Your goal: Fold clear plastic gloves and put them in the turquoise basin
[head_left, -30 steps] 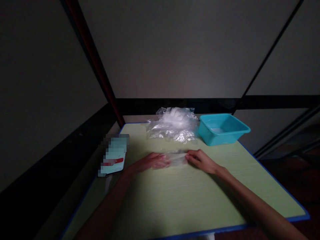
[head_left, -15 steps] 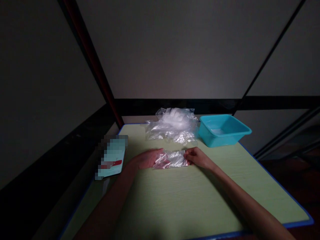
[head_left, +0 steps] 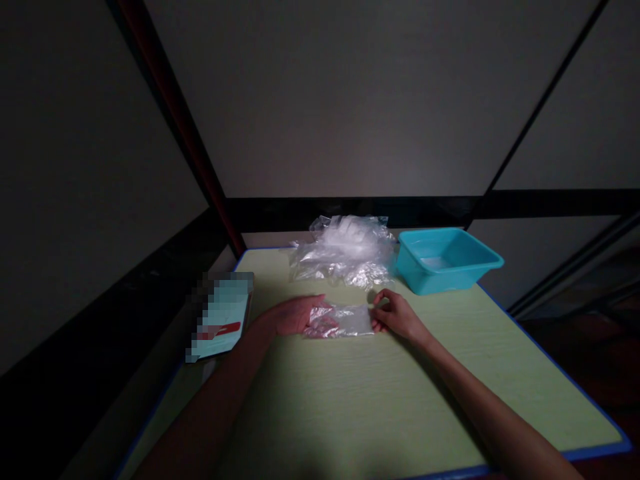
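A clear plastic bag [head_left: 354,320] lies flat between my two hands on the pale green table [head_left: 320,393]. The fingers of my left hand [head_left: 300,316] are spread and show through the bag's left part, so the hand looks to be inside or under it. At the bag's right edge is my right hand [head_left: 393,315], its thumb and forefinger curved and apart, fingertips by the edge. Beyond the hands is a heap of crumpled clear bags [head_left: 345,250].
A turquoise plastic basin [head_left: 443,277] stands at the back right of the table. At the left edge lies a flat, partly blurred device with a pale screen [head_left: 227,310]. Dark-banded panels rise behind and to the left.
The thumb and forefinger of my right hand have parted from their pinch on the bag's right edge. The bag lies flatter and smoother there. My left hand has hardly moved.
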Motion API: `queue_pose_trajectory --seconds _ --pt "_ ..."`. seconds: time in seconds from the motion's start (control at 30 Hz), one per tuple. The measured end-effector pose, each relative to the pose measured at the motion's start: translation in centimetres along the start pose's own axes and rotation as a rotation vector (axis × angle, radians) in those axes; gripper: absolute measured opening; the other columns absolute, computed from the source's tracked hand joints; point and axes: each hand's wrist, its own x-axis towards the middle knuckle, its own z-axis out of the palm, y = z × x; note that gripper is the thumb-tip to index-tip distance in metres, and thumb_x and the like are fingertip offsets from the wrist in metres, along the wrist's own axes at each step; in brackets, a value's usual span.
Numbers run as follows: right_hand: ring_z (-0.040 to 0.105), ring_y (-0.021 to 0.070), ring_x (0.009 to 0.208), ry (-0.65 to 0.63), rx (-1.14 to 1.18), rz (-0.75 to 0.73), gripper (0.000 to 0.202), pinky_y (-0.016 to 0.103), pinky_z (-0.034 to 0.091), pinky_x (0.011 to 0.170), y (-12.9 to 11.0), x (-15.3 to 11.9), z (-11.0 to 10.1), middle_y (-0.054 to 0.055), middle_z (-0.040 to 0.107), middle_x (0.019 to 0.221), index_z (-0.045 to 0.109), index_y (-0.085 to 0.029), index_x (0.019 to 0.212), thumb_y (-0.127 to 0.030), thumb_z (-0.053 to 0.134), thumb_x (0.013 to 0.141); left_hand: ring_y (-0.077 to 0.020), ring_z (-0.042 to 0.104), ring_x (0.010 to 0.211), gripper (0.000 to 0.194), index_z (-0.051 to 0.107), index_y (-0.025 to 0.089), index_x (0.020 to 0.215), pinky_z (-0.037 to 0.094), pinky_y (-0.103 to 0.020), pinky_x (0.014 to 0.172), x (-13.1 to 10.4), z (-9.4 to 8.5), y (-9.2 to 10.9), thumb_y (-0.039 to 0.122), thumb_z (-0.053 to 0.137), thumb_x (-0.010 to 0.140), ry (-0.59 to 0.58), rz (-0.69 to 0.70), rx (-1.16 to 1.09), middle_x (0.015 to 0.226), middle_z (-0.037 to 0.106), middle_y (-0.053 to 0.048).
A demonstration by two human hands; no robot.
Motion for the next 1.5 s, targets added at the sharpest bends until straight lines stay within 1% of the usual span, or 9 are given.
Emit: queue_pose_trajectory --seconds 0.1,0.23,0.37,0.5,0.63,0.7,0.87,1.17,1.5 --pt "0.056 0.0117 0.039 0.019 -0.001 -0.011 0.020 0.019 0.041 0.035 0.0 0.0 -0.1 -0.007 0.057 0.047 0.034 -0.021 0.078 -0.020 0.051 0.066 -0.0201 0.062 0.079 0.036 0.051 0.015 0.091 0.041 -0.032 0.078 0.2 -0.5 -0.2 0.046 0.055 0.073 -0.030 0.008 0.001 0.083 0.066 -0.008" --pt "0.052 0.0105 0.035 0.042 -0.033 -0.055 0.026 0.018 0.038 0.034 0.0 0.1 0.1 -0.009 0.055 0.045 0.036 -0.021 0.079 -0.020 0.055 0.062 -0.0201 0.061 0.082 0.038 0.050 0.015 0.093 0.040 -0.033 0.080 0.5 -1.0 -0.4 0.047 0.055 0.073 -0.036 0.010 0.006 0.086 0.065 -0.009" --pt "0.050 0.0102 0.035 0.075 -0.069 -0.098 0.024 0.018 0.036 0.033 0.2 0.2 0.2 -0.009 0.053 0.045 0.037 -0.021 0.079 -0.022 0.054 0.063 -0.0204 0.061 0.082 0.039 0.050 0.014 0.095 0.040 -0.033 0.079 0.4 -0.9 -0.3 0.046 0.056 0.073 -0.042 0.002 0.005 0.088 0.064 -0.010" --pt "0.050 0.0104 0.039 0.123 -0.111 -0.154 0.021 0.020 0.037 0.036 0.4 0.5 0.2 -0.007 0.053 0.052 0.038 -0.021 0.079 -0.024 0.052 0.064 -0.0195 0.062 0.077 0.032 0.049 0.012 0.097 0.040 -0.032 0.078 0.0 -0.1 0.0 0.041 0.041 0.084 0.005 0.010 0.027 0.083 0.065 -0.008" --pt "0.052 0.0118 0.053 0.162 -0.185 -0.253 0.014 0.023 0.040 0.049 0.1 1.0 0.1 -0.002 0.054 0.062 0.045 -0.018 0.076 -0.021 0.051 0.063 -0.0178 0.062 0.076 0.033 0.047 0.011 0.098 0.040 -0.032 0.078 -0.3 0.4 0.1 0.035 0.025 0.091 0.022 0.013 0.038 0.081 0.065 -0.006" --pt "0.052 0.0128 0.059 0.162 -0.216 -0.290 0.012 0.024 0.041 0.054 0.0 1.1 0.1 0.000 0.055 0.065 0.048 -0.017 0.076 -0.020 0.050 0.064 -0.0179 0.062 0.076 0.032 0.049 0.012 0.097 0.040 -0.031 0.077 -0.3 0.3 0.1 0.038 0.031 0.089 0.008 0.010 0.030 0.083 0.065 -0.006" --pt "0.050 0.0129 0.058 0.163 -0.262 -0.320 0.013 0.025 0.040 0.054 0.2 1.4 0.0 0.000 0.054 0.064 0.048 -0.016 0.079 -0.018 0.048 0.066 -0.0192 0.061 0.079 0.039 0.050 0.014 0.099 0.041 -0.032 0.077 0.2 -0.4 -0.2 0.046 0.051 0.077 -0.045 0.016 0.023 0.088 0.064 -0.009" --pt "0.048 0.0120 0.054 0.123 -0.258 -0.342 0.017 0.024 0.039 0.051 0.7 1.9 0.2 -0.002 0.053 0.062 0.045 -0.017 0.082 -0.020 0.048 0.066 -0.0184 0.062 0.079 0.038 0.048 0.016 0.099 0.040 -0.032 0.078 0.3 -0.6 -0.2 0.047 0.049 0.079 -0.072 0.010 0.022 0.091 0.064 -0.009" --pt "0.050 0.0115 0.055 0.111 -0.229 -0.342 0.023 0.023 0.039 0.052 0.5 1.6 0.3 -0.003 0.053 0.063 0.043 -0.017 0.086 -0.019 0.049 0.064 -0.0205 0.062 0.081 0.042 0.048 0.015 0.099 0.039 -0.033 0.079 0.4 -0.7 -0.3 0.049 0.054 0.074 -0.095 0.017 0.017 0.092 0.065 -0.010"
